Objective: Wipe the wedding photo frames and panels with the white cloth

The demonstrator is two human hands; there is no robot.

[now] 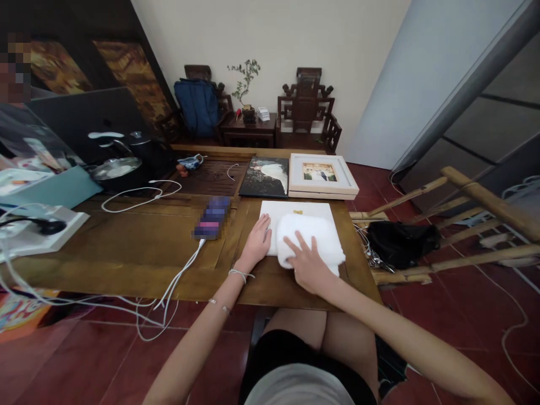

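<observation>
A white board lies flat on the wooden table before me, with a small gold-coloured metal piece near its far edge. On top of the board, a folded white towel covers much of its right and near part. My right hand rests on the towel, fingers spread over its surface and nothing closed in them. Along the board's left edge lies my left hand, fingers stretched out and touching that edge. What the board looks like under the towel is hidden.
Behind the board are a dark photo panel and a pale wooden picture frame. Left of it, a phone has a white cable. Farther left stand a pot, a laptop and a power strip. A bamboo rack stands right.
</observation>
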